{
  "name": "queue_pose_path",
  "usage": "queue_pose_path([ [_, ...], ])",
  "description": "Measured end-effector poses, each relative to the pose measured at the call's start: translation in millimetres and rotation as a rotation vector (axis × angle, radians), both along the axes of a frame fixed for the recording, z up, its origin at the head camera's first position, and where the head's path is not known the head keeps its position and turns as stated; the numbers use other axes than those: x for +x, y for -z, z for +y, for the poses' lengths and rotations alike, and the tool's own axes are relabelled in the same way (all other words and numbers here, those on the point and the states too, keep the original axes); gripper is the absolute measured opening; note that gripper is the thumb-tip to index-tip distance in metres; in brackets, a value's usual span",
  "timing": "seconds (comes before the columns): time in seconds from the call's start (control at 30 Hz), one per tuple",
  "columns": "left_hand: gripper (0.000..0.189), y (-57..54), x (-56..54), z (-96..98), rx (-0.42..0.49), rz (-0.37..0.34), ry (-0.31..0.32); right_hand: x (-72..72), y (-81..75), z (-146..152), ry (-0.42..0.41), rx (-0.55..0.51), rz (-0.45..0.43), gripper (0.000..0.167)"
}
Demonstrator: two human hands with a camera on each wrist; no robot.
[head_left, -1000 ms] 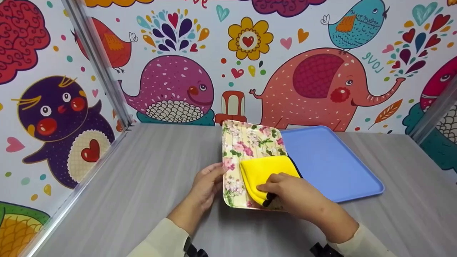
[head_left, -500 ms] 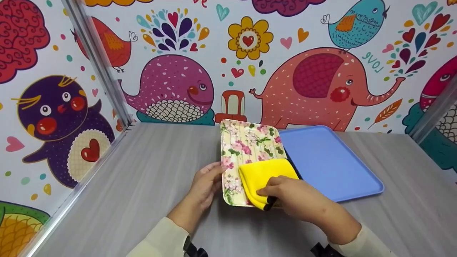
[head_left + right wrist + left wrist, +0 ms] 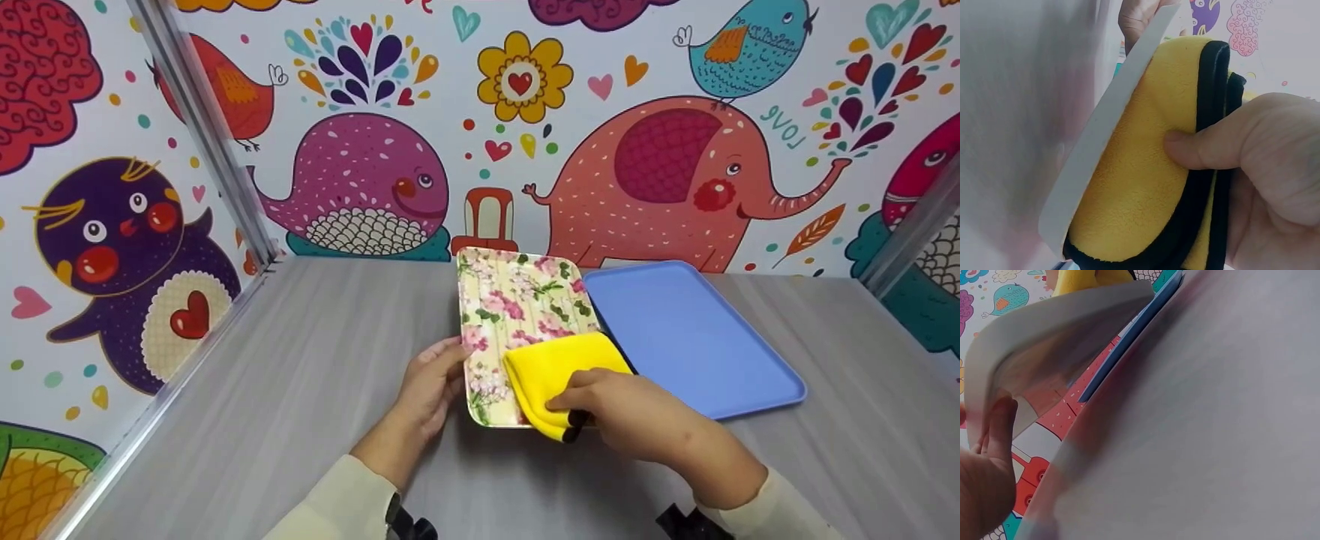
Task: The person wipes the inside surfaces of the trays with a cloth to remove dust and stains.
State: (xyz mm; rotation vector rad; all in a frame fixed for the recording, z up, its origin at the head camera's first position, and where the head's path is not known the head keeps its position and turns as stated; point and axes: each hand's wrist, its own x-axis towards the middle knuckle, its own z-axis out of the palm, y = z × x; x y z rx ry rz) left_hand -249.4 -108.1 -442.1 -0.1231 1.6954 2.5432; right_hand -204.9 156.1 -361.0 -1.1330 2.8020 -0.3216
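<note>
Head view, floral tray: I see the floral tray mid-frame in front of the printed wall, patterned face turned up toward my camera; its long axis runs from near to far, the far end leaning slightly left.
Head view, left hand: the left hand grips that tray by its left rim.
Head view, cloth: the folded yellow cloth lies against the tray's near right part, a corner drooping past the near edge.
Head view, right hand: the right hand pinches the cloth.
Head view, blue tray: right of the floral one, the blue tray lies on the worktop, its long axis slanting from far left to near right.
Left wrist view, floral tray: I get its pale underside, tilted and raised off the worktop, with wall print showing through the gap.
Left wrist view, left hand: one digit touches that underside near a corner.
Right wrist view, floral tray: nearly edge-on to me, its pale rim runs from lower left to upper right.
Right wrist view, right hand: the thumb presses the cloth's yellow face; the other fingers are mostly hidden from me.
</note>
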Motion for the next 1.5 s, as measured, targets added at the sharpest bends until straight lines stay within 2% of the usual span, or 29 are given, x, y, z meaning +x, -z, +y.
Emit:
queue_pose_path([
  [0.43,0.041,-1.0,0.4,-0.2,0.003,0.012,-0.001,-0.7,-4.8,3.7,0.078,0.029,-0.053,0.042],
  [0.63,0.043,-0.9,0.4,-0.5,-0.006,0.008,0.009,-1.4,-5.5,5.6,0.079,0.035,-0.022,0.040],
  [0.83,0.042,-0.5,-0.1,0.0,0.006,0.013,0.006,-4.2,-4.8,6.8,0.130,0.042,-0.031,0.040],
  [1.5,0.041,-0.9,1.8,0.6,-0.005,0.010,0.010,-18.5,10.1,12.4,0.084,-0.022,0.133,0.040],
])
